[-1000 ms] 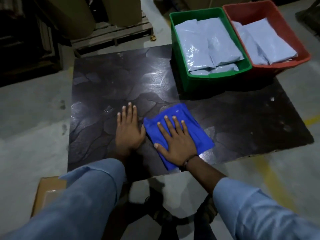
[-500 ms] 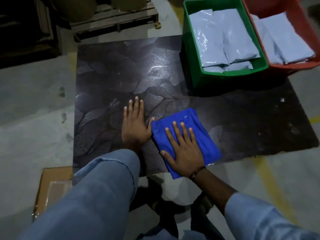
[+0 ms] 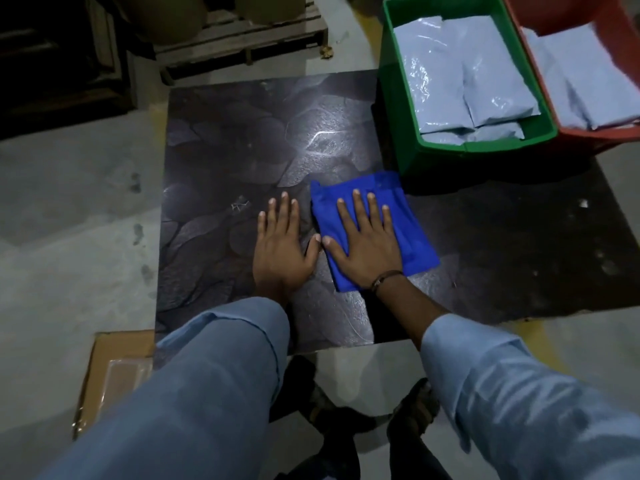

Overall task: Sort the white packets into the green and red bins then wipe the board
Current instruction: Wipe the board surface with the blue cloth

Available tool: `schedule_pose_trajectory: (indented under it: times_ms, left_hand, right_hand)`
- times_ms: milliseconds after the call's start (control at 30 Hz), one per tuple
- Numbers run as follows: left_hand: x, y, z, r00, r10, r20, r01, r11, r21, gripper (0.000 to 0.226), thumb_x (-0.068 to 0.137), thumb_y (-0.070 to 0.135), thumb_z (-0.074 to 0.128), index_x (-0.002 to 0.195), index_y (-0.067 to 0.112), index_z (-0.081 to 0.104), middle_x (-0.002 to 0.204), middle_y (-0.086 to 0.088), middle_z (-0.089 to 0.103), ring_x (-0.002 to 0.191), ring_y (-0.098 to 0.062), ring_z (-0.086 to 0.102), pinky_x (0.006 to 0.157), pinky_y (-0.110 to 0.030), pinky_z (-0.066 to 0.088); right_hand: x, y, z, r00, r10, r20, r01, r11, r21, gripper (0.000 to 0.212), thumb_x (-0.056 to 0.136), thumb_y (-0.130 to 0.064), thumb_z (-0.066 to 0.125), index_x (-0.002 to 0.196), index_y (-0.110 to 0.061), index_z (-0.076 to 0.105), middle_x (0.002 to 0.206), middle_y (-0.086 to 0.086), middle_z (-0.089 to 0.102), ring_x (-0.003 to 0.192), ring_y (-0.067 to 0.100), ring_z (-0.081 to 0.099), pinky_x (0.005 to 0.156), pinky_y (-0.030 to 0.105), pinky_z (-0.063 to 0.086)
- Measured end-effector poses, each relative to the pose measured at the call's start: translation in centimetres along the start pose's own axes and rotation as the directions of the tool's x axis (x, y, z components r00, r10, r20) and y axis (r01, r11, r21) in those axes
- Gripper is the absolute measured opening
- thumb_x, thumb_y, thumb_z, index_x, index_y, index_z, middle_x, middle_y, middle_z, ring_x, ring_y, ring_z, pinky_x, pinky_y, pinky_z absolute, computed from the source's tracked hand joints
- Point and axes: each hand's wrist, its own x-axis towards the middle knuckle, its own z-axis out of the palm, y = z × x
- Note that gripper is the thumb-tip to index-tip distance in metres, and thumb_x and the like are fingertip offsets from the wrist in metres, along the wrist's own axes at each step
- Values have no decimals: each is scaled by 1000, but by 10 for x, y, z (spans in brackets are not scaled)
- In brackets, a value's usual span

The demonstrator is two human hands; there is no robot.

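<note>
The right hand (image 3: 367,251) lies flat on the blue cloth (image 3: 414,237), fingers straight and slightly spread, pressing it onto the dark board (image 3: 242,150). The left hand (image 3: 282,251) rests flat on the bare board just left of the cloth, fingers straight and close together. White packets (image 3: 460,71) lie in the green bin (image 3: 394,109) and the red bin (image 3: 595,133), side by side at the far right.
</note>
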Motion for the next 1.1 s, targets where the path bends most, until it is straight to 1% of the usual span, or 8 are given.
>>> schedule_pose_trajectory:
  times_ms: [167,267,400,467,600,733,900,1100]
  left_hand:
    - [0,0,-5,1000,5,17,-6,1000,12,79,95,49,40,160,6,26,170,-13,16,157,-32,12,127,-49,11]
    - [0,4,-10,999,-8,48,7,1000,9,77,98,51,33,160,6,26,170,-14,15,158,-32,10,128,-49,10]
    - [10,-6,-11,996,68,63,-69,997,19,78,96,50,32,158,4,29,169,-17,15,157,-35,9,126,-53,17]
    - [30,-22,-13,994,101,30,-101,995,21,79,96,51,33,158,2,29,168,-18,17,157,-36,11,126,-53,18]
    - [68,-54,-19,999,-37,6,36,998,59,86,97,60,33,159,1,24,168,-21,15,155,-42,12,126,-55,15]
    - [74,-63,-14,1000,-11,-23,13,998,56,88,95,62,36,160,4,23,169,-19,14,157,-37,11,127,-53,13]
    - [76,-64,-11,997,-12,-72,15,999,50,88,95,60,46,158,2,29,168,-20,18,156,-38,14,125,-55,18]
    - [81,-68,-8,999,-29,-43,31,999,43,90,93,61,50,160,6,24,170,-15,12,158,-34,7,126,-53,14]
  right_hand:
    - [-74,-8,-1,999,-34,-16,34,999,25,84,95,-73,28,160,-22,16,168,11,6,155,34,-4,122,59,8]
    - [-92,-14,-6,1000,-16,6,16,999,33,84,93,-76,30,160,-25,18,168,10,7,154,34,-5,122,59,5]
    - [-72,-15,-14,1000,6,8,-7,993,115,66,98,-67,23,156,-37,29,164,7,25,154,34,8,122,58,9]
    - [-52,-17,-10,1000,13,-14,-11,993,113,61,99,-62,25,156,-38,29,164,7,26,154,34,11,122,59,10]
    - [-3,-26,-1,1000,-9,-20,10,998,55,65,99,-61,24,159,-36,18,168,6,13,155,34,2,121,59,7]
    - [58,-28,-1,998,-15,-55,18,999,45,67,99,-61,24,159,-33,19,167,10,15,154,35,5,121,58,8]
    - [166,-23,-8,995,66,-70,-61,995,75,66,98,-60,25,156,-31,29,165,11,22,152,38,14,121,59,8]
    - [293,-7,-19,987,163,15,-164,980,116,67,99,-62,20,159,-31,19,168,11,8,154,36,3,122,58,-1]
